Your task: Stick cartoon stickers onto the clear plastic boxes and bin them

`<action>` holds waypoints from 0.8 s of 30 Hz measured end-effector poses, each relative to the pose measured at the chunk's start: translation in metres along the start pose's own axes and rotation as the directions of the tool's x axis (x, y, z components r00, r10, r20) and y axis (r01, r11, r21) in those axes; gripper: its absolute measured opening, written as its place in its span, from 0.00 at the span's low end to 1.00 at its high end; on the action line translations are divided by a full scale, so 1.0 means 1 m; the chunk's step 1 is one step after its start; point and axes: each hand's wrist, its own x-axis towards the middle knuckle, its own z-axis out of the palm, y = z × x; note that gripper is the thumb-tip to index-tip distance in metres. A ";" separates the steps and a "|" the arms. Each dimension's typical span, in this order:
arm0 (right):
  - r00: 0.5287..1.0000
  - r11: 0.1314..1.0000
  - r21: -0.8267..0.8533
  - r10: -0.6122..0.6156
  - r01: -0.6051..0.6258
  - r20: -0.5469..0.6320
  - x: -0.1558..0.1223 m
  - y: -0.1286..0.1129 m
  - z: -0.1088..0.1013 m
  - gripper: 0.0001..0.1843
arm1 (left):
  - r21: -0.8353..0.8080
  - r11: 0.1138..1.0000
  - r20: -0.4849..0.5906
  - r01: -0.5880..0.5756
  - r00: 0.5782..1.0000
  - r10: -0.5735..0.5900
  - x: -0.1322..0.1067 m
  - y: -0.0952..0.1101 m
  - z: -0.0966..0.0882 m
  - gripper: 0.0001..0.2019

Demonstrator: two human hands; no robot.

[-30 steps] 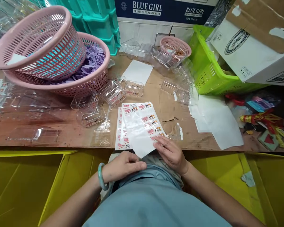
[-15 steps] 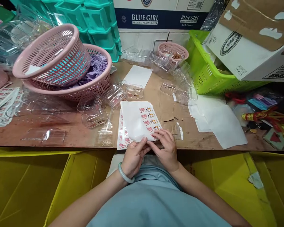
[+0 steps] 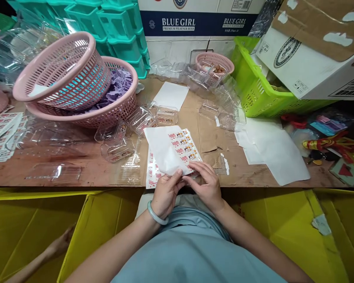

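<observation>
A sticker sheet [image 3: 165, 151], mostly blank white with a column of cat and red-print stickers along its right side, is tilted at the table's front edge. My left hand [image 3: 166, 194], a pale bangle [image 3: 157, 214] on its wrist, pinches the sheet's near edge between thumb and fingers. My right hand [image 3: 208, 184] grips the near right corner, its fingertips over the lowest stickers. More printed sticker sheets [image 3: 151, 173] lie flat underneath. Clear plastic boxes [image 3: 118, 149] with stickers on them stand just beyond, to the left.
Pink baskets [image 3: 118, 112], one with purple pieces, stand at the left. White backing papers [image 3: 279, 157] lie at the right near a green crate [image 3: 253, 86]. Another person's arm [image 3: 51, 247] reaches into the yellow bin [image 3: 26, 220] at lower left.
The held sheet has turned slightly to the left, uncovering more of the stickers beneath it on the right. Another person's arm has come into view at lower left. Both my hands keep their hold.
</observation>
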 end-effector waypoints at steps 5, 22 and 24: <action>0.997 0.998 -0.032 -0.064 0.062 -0.048 -0.004 0.000 0.005 0.14 | -0.040 0.999 0.030 0.002 1.000 -0.001 0.002 0.000 0.004 0.13; 0.982 0.973 0.158 0.177 -0.166 -0.060 -0.004 -0.004 0.006 0.05 | 0.023 1.000 0.007 -0.016 1.000 0.016 0.000 -0.002 0.003 0.14; 0.973 0.965 0.161 0.222 -0.209 -0.070 -0.003 -0.001 0.007 0.06 | 0.032 0.999 -0.002 -0.008 1.000 0.008 0.000 -0.003 0.002 0.14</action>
